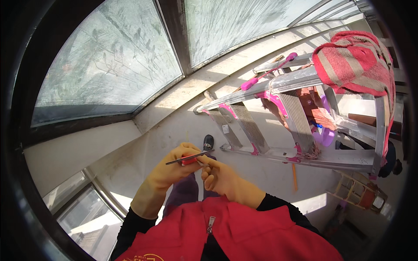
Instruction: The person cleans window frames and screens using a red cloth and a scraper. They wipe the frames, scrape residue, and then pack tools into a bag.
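Observation:
Both my hands wear yellow rubber gloves and meet in front of my chest. My left hand (174,166) is closed around a small red-handled scraper (189,160) with a long, thin dark blade, seen nearly edge-on. On its right side, the fingers of my right hand (223,181) are curled in, with fingertips gripping the tool just under the blade. A small pale bit shows between those fingertips, too small to name. Part of the red handle is hidden by the left glove.
An aluminium stepladder (274,150) stands to the right, with a pink-handled tool (267,71) and a striped red cloth (352,62) on it. Large streaked window panes (111,62) rise ahead over a sill (202,81). Another person (390,160) is at far right, near a smaller ladder (354,191).

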The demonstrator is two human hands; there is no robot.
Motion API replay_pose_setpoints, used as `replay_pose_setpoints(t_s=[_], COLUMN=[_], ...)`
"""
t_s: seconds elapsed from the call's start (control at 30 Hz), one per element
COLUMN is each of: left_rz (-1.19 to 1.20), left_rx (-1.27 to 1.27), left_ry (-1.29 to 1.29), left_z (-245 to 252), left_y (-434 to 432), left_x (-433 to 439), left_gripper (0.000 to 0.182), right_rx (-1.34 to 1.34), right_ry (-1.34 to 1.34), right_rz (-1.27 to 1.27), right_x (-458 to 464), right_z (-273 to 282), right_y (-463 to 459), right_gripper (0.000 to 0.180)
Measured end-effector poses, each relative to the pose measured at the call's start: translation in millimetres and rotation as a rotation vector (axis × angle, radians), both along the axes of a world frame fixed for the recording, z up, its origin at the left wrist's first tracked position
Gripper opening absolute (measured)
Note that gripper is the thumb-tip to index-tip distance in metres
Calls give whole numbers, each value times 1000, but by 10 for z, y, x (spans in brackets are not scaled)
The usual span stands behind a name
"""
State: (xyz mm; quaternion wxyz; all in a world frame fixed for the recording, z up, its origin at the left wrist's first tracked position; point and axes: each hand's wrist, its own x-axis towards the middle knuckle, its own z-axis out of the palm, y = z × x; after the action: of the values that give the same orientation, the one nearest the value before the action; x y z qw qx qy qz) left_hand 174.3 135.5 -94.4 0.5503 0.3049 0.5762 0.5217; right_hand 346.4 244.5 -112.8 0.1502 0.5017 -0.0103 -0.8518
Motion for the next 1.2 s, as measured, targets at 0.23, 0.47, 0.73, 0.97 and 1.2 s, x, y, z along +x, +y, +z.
replay_pose_setpoints(t_s=[0.23,0.47,0.73,0.97,1.2], left_rz=[264,-41,-448,-603,-773], left_rx=[-153,-82,-202,-108,-168], left_ry=[-363,-448,-323,-309,-138], left_z=[544,740,665,740,820], left_y=[389,431,1053,2045,2976], left_x=[1095,2439,3972,5724,6591], left_gripper=[15,19,36,32,39], right_rx=[728,1144,954,775,839], right_ry=[73,-184,-659,-840,-840], right_rz=[-367,-580,-1182,-1455,-1449], right_x=[1184,2445,4592,6508,7429], right_z=[981,1137,618,284,315], right_y=[-313,-764,-934,-738,264], right_gripper=[40,19,14,11,11])
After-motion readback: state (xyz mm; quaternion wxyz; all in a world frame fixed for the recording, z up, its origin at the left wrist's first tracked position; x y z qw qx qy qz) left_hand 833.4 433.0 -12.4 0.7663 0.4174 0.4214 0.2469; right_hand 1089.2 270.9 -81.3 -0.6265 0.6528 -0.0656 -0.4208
